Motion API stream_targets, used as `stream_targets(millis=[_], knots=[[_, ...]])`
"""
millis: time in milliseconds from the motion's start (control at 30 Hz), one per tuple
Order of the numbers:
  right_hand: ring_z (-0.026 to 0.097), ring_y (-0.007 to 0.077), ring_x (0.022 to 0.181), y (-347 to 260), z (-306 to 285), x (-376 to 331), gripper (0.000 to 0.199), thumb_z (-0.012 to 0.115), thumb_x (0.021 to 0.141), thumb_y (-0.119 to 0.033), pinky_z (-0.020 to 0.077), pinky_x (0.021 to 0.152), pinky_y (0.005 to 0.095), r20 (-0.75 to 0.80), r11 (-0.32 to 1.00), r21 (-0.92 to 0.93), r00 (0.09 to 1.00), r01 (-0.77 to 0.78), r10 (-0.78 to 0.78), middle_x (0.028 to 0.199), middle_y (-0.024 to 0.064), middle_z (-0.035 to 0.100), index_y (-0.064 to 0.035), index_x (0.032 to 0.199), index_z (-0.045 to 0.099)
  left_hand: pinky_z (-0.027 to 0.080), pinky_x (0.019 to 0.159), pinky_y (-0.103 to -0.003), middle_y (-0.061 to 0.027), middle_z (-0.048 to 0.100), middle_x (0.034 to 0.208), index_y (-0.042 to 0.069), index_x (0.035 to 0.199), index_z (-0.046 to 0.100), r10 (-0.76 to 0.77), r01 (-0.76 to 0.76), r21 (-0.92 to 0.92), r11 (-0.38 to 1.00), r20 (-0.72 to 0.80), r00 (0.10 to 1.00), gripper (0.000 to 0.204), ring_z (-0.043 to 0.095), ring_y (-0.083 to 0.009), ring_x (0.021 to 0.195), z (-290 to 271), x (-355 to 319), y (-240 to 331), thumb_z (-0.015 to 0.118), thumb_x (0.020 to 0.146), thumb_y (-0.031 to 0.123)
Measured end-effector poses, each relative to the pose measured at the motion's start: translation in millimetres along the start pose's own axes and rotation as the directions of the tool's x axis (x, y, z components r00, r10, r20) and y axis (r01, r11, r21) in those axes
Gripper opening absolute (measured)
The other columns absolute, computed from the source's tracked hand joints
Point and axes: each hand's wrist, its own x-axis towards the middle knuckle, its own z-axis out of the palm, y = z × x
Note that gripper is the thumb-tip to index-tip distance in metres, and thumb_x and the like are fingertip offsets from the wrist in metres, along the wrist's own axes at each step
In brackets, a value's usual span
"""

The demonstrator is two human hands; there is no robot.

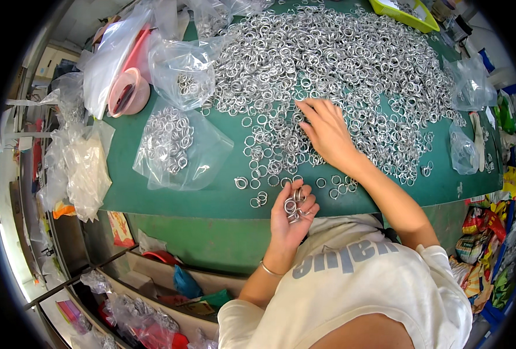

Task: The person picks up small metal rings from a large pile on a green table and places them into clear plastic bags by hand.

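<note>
A broad heap of silver metal rings point(351, 58) covers much of the green tabletop point(223, 200). At the table's front edge my left hand point(286, 225) is turned palm up, its fingers curled round several metal rings point(293, 207). My right hand point(330, 134) rests palm down on the near part of the heap. Its fingers are apart and touch loose rings, with no ring visibly gripped; the undersides of the fingers are hidden. A few stray rings point(259, 199) lie between the heap and my left hand.
Left of the heap, a clear plastic bag of rings point(171, 142) lies flat, with another clear bag point(182, 67) behind it. A pink cup point(131, 93) stands beside them. A yellow-green basket point(406, 14) is at the far right. Shelves with packets point(191, 282) sit below the table's left side.
</note>
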Motion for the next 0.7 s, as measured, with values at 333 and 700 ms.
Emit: stream_targets(millis=[333,700], knots=[[0.061,0.0185,0.077,27.5,-29.7,-7.2,0.014,0.06,0.083,-0.007,0.0462,0.07,0.03,0.043,0.88,0.388,0.959,-0.275,0.281,0.089,0.0097,0.064,-0.0006,0.094,0.055,0.031,0.047,-0.024,-0.003,0.045,0.072,0.005,0.102,0.059,0.066,-0.043,0.189,0.981,-0.113,0.991,0.024,0.035,-0.0106,0.055,13.6,4.1,-3.3,0.046,0.094,0.024],[0.046,0.0101,0.068,37.3,-22.0,24.7,0.026,0.05,0.082,-0.006,0.0393,0.063,0.0232,0.55,0.246,0.716,0.745,-0.654,0.378,0.08,-0.0005,0.048,0.0019,0.106,0.059,0.051,0.074,-0.036,-0.0173,0.059,0.108,0.0,0.112,0.055,0.072,-0.068,0.066,0.996,-0.058,0.996,0.042,0.058,-0.029,0.093,20.8,17.2,1.3,0.043,0.093,0.036]])
